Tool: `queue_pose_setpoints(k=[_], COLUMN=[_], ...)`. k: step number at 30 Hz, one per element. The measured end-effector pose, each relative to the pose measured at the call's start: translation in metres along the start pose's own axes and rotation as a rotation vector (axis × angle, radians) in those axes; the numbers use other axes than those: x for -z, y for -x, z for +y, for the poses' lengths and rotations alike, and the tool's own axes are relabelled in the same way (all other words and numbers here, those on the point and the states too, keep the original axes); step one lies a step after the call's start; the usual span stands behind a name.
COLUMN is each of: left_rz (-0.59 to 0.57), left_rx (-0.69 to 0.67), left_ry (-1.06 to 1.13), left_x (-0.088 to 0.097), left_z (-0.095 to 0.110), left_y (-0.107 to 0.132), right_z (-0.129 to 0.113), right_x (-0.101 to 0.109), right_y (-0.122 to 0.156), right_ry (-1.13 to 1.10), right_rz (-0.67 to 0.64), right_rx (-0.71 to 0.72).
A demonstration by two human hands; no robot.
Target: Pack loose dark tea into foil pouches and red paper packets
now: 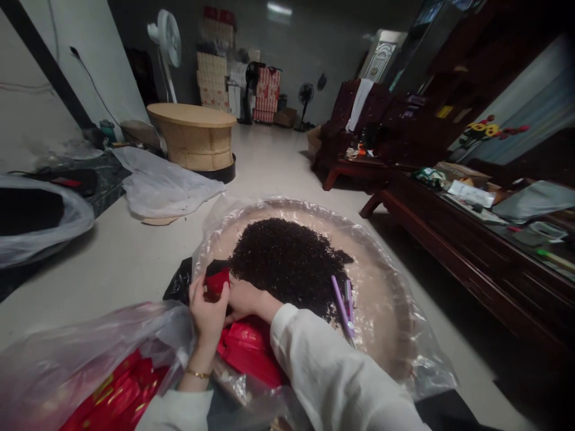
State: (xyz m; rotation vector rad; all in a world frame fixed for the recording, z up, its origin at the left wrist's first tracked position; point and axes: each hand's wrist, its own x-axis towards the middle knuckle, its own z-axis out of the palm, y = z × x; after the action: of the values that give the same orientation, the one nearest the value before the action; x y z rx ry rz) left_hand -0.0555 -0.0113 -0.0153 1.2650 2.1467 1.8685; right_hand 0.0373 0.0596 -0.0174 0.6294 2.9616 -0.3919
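Observation:
Low over the near left edge of a plastic-lined round tray [406, 326], my left hand [207, 308] is closed around a small red packet [218, 282] with a dark top. My right hand [246, 298] is right beside it with bent fingers; its fingertips are mostly hidden, so what they grip does not show. Beneath my right wrist lie several flat red packets [249, 350]. A heap of dark, dried, tea-like leaves [281, 257] covers the middle of the tray. Purple-handled tongs or scissors [344, 308] rest at the heap's right edge.
At lower left, a clear plastic bag [135, 323] holds more red packets [119, 389]. Further left stands a plastic-lined container [81, 218] with dark contents. A woven round stand [197, 137] is ahead. A dark wooden table [444, 245] runs along the right.

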Motion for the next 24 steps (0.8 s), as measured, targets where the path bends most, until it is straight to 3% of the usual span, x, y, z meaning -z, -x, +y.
queue_pose_setpoints(k=[5, 11, 16, 19, 24], left_rz=[-0.095, -0.217, -0.377, -0.517, -0.655], left_rx=[-0.059, -0.079, -0.191, -0.274, -0.312], left_ry=[0.001, 0.035, 0.092, 0.101, 0.067], left_x=[0.001, 0.003, -0.001, -0.003, -0.007], left_z=[0.004, 0.010, 0.014, 0.023, 0.036], left_y=[0.002, 0.005, 0.010, 0.013, 0.017], right_z=[-0.011, -0.013, -0.005, -0.006, -0.017], right_x=[0.002, 0.028, 0.060, 0.081, 0.099], right_y=[0.037, 0.078, 0.122, 0.145, 0.158], right_ry=[0.083, -0.075, -0.460, -0.581, -0.569], right_rz=[0.048, 0.230, 0.561, 0.741, 0.791], right_rx=[0.130, -0.059, -0.226, -0.308, -0.302])
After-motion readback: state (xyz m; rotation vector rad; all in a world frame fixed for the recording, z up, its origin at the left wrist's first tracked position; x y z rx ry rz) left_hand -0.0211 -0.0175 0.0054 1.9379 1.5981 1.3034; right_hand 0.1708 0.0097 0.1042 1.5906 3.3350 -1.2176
